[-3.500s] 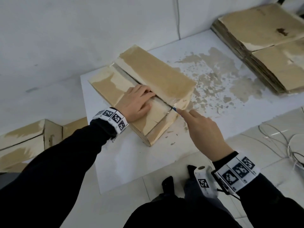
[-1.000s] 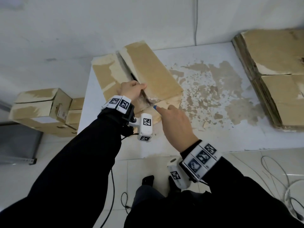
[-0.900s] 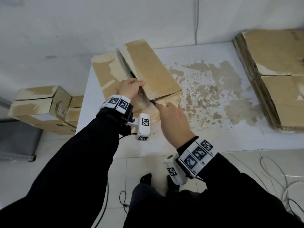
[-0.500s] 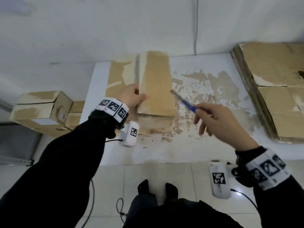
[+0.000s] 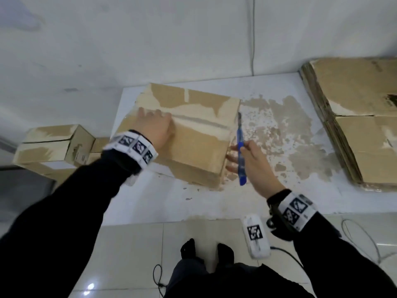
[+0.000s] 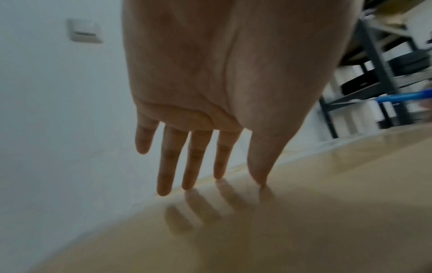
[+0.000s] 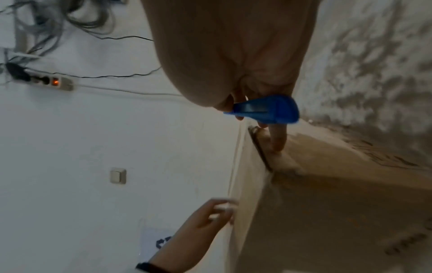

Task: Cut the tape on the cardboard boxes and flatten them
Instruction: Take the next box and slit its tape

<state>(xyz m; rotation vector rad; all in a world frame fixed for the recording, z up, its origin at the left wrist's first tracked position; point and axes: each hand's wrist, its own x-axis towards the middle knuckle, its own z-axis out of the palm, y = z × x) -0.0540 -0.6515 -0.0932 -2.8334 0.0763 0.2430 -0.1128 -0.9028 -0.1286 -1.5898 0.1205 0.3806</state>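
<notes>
wall switch point(image 6: 84, 33) | power strip point(image 7: 45, 81), lit | metal shelving point(image 6: 383, 77) | floor cables point(image 5: 363, 239)

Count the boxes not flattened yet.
3 that show: one box on the table under the left hand, and beside the table a box stacked on another. More may be hidden behind these or out of view.

left hand point(image 5: 155, 128) flat, fingers point(image 6: 168, 162) straight; right hand point(image 5: 253, 162) gripping, arm outstretched.
</notes>
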